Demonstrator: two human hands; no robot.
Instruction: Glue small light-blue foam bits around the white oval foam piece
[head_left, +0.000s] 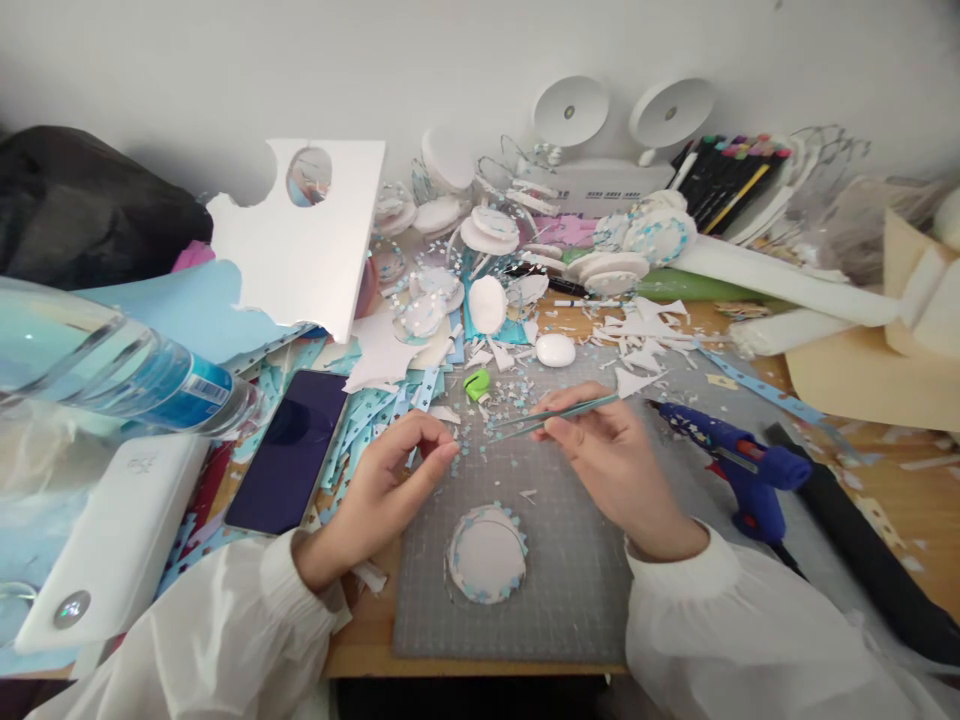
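My right hand (611, 455) grips a pair of tweezers (585, 408), their points reaching left over the grey cutting mat (517, 635). Across from the tips, my left hand (390, 490) is closed, thumb and forefinger pressed together; whatever may be between them is too small to make out. Tiny blue and white star pieces (501, 452) lie scattered under the tweezers. Nearer to me on the mat rests a white foam disc (487, 558) edged with small blue and white stars. A small bright green object (477, 384) and a white oval piece (555, 349) are just beyond my hands.
To the right lies a blue glue gun (750, 465). On the left are a phone (289, 450), a white power bank (112, 540), a water bottle (142, 360) and blue paper strips (382, 420). Behind stand a cut foam sheet (300, 240) and decorated discs (491, 230).
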